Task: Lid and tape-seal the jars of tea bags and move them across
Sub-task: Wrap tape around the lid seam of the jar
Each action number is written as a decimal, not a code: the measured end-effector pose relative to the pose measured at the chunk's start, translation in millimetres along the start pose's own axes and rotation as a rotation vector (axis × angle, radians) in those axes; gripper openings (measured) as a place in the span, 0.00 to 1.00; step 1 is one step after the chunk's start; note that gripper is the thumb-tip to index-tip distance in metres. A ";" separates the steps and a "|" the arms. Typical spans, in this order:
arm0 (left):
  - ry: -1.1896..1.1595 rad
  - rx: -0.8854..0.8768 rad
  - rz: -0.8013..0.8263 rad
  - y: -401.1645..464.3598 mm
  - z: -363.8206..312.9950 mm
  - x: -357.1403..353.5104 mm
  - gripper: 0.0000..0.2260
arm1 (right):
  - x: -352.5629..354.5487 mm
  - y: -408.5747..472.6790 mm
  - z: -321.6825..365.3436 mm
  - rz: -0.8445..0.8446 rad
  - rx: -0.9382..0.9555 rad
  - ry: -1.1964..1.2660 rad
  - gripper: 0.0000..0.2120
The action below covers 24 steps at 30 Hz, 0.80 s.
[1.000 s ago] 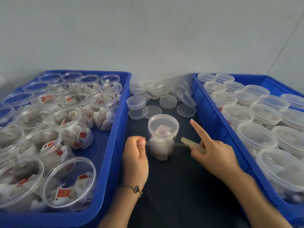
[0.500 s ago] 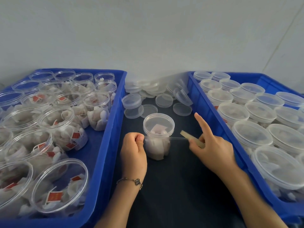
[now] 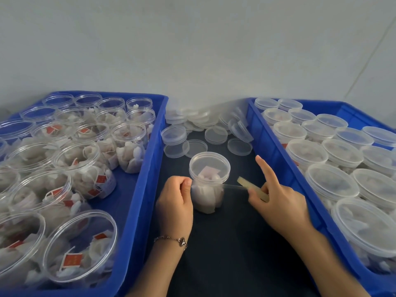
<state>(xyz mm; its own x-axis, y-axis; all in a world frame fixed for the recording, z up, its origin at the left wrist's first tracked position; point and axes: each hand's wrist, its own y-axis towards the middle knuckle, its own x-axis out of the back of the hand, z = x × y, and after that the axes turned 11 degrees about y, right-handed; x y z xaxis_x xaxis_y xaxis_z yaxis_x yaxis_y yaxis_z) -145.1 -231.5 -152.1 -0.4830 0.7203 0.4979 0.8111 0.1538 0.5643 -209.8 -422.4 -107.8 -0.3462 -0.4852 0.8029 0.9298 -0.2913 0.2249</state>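
left crate [image 3: 147, 168]: many open jars of tea bags, not yet lidded
left hand [image 3: 175, 198]: pinched the tape end against the jar
jar [image 3: 209, 183]: lidded, on tabletop between crates, tape-seal underway
right hand [image 3: 280, 202]: gripped tape roll [image 3: 252, 188], forefinger out
right crate [image 3: 278, 168]: lidded jars, done

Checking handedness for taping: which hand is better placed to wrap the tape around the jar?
Probably right hand: it holds the tape roll, its strip running to the jar. Left hand pinches the strip's end.
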 end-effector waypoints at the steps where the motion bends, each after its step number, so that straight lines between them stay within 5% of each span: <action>1: 0.010 -0.016 -0.030 -0.7 0.2 -0.5 0.05 | -0.2 -0.9 0.3 -0.001 -0.001 0.001 0.35; 9: -0.187 0.060 -0.032 3.2 -1.1 -11.7 0.12 | -0.5 -1.9 -0.5 0.023 -0.008 0.002 0.33; 17: -0.559 0.752 0.240 12.1 18.6 -30.9 0.07 | -1.8 -3.1 -0.9 0.031 0.008 0.008 0.31; 19: -0.585 0.683 0.175 1.4 19.7 -27.9 0.03 | -2.1 -3.0 -1.7 0.031 0.009 0.023 0.30; 21: -0.568 0.463 0.237 -9.4 15.2 -22.4 0.16 | -2.2 -1.8 -1.6 0.015 0.012 0.028 0.30; 24: -0.430 0.264 0.469 -11.6 5.1 -28.5 0.51 | -1.9 0.6 -1.1 0.005 0.007 0.004 0.29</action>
<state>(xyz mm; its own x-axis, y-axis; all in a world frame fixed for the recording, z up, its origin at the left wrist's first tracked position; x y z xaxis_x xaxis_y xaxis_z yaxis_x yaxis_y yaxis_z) -139.1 -250.4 -176.2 0.0679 0.9471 0.3138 0.9820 -0.1189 0.1466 -208.7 -422.6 -109.8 -0.3422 -0.4896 0.8020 0.9324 -0.2829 0.2251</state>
